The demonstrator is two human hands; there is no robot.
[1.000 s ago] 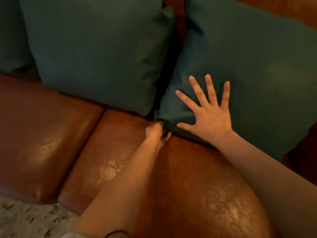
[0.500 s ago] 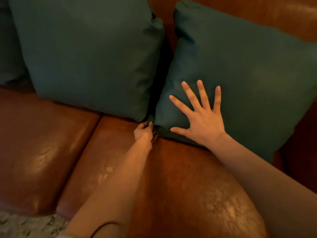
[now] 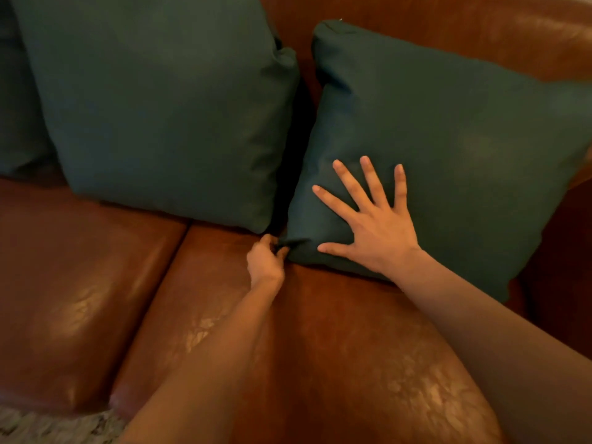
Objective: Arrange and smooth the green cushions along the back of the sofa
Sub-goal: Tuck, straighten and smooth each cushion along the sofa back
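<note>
Dark green cushions lean against the back of a brown leather sofa (image 3: 448, 36). The right cushion (image 3: 464, 129) stands tilted near the sofa's right arm. My right hand (image 3: 371, 219) lies flat on its lower left part with fingers spread. My left hand (image 3: 266, 261) pinches that cushion's bottom left corner against the seat. The middle cushion (image 3: 160, 107) stands beside it, a dark gap between them. A third green cushion (image 3: 19, 107) shows partly at the left edge.
Two brown leather seat cushions (image 3: 80, 299) fill the foreground, with a seam between them. The sofa's right arm (image 3: 563, 267) rises at the right. A speckled rug (image 3: 48, 427) shows at the bottom left corner.
The view has shifted so the cushions sit lower in frame and the sofa back shows. My left hand slid left with the corner; my right hand stays flat on the right cushion.
</note>
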